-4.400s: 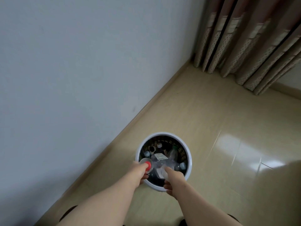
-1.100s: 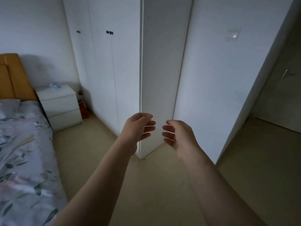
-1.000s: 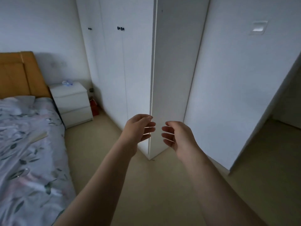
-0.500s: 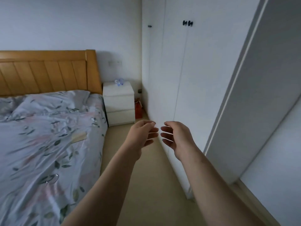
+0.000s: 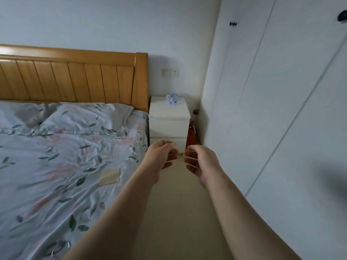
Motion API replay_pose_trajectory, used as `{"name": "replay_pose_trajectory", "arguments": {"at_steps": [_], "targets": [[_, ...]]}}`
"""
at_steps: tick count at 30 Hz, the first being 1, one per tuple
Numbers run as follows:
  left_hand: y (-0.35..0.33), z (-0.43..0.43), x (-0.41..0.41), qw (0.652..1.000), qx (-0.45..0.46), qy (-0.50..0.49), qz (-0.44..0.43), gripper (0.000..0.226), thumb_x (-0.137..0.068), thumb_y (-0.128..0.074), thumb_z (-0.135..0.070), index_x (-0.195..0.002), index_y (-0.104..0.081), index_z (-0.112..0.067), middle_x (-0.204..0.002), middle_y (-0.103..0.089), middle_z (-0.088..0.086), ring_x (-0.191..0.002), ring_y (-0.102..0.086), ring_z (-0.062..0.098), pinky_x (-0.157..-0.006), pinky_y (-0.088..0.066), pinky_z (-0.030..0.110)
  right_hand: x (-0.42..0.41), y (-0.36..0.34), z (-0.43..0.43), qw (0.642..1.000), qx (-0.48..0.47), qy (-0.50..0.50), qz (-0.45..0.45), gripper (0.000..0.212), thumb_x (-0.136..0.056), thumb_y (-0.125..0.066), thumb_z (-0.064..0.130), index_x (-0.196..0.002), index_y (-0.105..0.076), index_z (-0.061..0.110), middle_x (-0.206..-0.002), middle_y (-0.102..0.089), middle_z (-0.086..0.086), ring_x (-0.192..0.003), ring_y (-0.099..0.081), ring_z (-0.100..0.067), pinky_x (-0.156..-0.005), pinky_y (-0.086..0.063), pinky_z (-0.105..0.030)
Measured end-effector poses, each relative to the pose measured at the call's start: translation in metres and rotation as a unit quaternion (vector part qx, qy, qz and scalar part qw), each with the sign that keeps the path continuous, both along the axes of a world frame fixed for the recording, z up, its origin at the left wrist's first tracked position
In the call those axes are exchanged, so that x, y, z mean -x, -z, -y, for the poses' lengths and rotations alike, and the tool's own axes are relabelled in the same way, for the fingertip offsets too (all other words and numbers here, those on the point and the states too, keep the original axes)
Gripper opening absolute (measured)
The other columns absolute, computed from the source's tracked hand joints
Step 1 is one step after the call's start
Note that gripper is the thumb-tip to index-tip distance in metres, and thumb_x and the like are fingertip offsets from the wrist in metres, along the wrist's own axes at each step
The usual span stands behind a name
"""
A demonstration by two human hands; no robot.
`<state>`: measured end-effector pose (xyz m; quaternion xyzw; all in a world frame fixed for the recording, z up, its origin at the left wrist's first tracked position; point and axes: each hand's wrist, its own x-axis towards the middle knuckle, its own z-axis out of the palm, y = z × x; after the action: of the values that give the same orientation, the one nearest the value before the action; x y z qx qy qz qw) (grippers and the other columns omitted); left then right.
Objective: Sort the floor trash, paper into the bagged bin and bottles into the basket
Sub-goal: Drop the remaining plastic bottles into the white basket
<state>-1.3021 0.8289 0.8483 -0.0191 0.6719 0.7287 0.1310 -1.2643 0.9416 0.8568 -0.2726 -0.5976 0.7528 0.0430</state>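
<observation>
My left hand [image 5: 161,158] and my right hand [image 5: 202,160] are held out in front of me at chest height, close together, fingers loosely curled and apart, both holding nothing. A clear plastic bottle with a blue label [image 5: 171,98] lies on top of the white nightstand [image 5: 169,126] straight ahead, well beyond my hands. A flat beige piece of paper or card [image 5: 109,177] lies on the bed cover to the left of my left forearm. Neither the basket nor the bagged bin is in view.
A bed with a floral cover [image 5: 56,166] and wooden headboard [image 5: 75,77] fills the left. White wardrobe doors [image 5: 272,109] line the right. A strip of beige floor [image 5: 180,212] runs between them to the nightstand. A red object [image 5: 191,136] sits beside the nightstand.
The bottle I held over the basket is gone from my hands. My view has swung left from the wardrobe corner to the bed and nightstand; my empty hands kept their pose.
</observation>
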Motion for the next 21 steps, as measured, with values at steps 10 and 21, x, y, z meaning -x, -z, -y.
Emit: {"name": "replay_pose_trajectory", "arguments": {"at_steps": [10,21], "targets": [[0.025,-0.019,0.192,0.998,0.033,0.015,0.051,0.014,-0.093,-0.052,-0.019,-0.081,-0.058,-0.022,-0.076,-0.065,-0.001,-0.069,-0.062,0.012,-0.063,-0.045,0.025,0.200,0.036,-0.017,0.998,0.023,0.005,0.052,0.013,-0.092,-0.049,0.017,-0.083,-0.058,0.016,-0.076,-0.061,-0.002,-0.066,-0.056,-0.016,-0.060,-0.046,-0.028],[0.033,-0.103,0.441,0.994,0.029,-0.082,0.061,0.011,-0.093,-0.051,-0.017,-0.085,-0.059,-0.019,-0.078,-0.065,0.000,-0.069,-0.061,0.012,-0.064,-0.046,0.027,0.457,0.053,-0.112,0.997,0.007,-0.047,0.057,0.012,-0.091,-0.050,0.016,-0.082,-0.058,0.016,-0.075,-0.062,-0.002,-0.062,-0.056,-0.016,-0.055,-0.044,-0.026]]}}
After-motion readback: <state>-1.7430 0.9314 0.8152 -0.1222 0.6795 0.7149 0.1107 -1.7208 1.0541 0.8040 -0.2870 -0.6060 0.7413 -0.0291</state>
